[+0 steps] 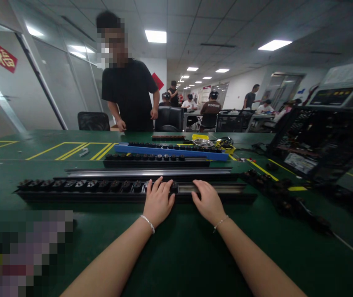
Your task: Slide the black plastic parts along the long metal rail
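Firstly, black rail (49,197), one: lies lengthwise across the green table (182,260), nearest the person. Fitted with a row of black modules (102,185) from its left end to about mid-length; a bare strip (230,189) runs on to the right.

Left hand (159,200): palm down over the right end of the row, fingers a little spread; whether it pinches a module is hidden.

Right hand (207,200): at the start of the bare strip, thumb and fingers apart, nothing visible between them.

Behind, in order: silvery rail (102,173); a shorter black rail with modules (127,163); blue rail (216,156).

Handling notes, by judgement: good work here probably wants one hand steadying the rail while the other handles a module, pressure kept straight and even along the channel, neighbours left undisturbed, fingertips clear of the long edges.
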Motion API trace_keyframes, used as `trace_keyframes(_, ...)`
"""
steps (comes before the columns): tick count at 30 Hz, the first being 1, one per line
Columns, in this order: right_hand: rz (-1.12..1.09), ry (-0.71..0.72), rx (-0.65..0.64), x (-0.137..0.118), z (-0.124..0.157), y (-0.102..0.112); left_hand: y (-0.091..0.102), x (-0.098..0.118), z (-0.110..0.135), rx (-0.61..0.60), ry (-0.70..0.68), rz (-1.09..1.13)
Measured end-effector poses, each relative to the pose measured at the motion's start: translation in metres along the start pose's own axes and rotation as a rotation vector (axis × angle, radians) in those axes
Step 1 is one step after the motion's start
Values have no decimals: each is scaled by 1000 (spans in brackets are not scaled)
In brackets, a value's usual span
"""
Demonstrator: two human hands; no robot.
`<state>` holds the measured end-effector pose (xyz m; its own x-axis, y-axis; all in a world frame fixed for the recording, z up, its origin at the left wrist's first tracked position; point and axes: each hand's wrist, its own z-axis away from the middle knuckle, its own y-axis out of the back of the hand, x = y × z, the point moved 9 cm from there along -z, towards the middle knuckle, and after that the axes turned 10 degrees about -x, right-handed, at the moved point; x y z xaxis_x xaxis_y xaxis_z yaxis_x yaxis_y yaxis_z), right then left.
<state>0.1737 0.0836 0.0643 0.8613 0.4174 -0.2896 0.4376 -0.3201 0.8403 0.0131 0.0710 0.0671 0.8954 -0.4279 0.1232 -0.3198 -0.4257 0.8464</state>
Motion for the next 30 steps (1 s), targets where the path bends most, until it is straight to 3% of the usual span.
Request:
trace_keyframes(3, -36, -3, -53, -23, -7, -17, 0, 0, 0, 4, -1, 14)
trace_keyframes(7, -62, -99, -74, -33, -17, -27, -2, 0, 0, -3, -10, 33)
trace_keyframes(13, -93, -198, -39, -32, -23, -30, -5, 1, -2, -26, -11, 46)
trace_keyframes(30, -56, -179, 62, -26, -16, -25, -2, 6, -1, -24, -59, 74)
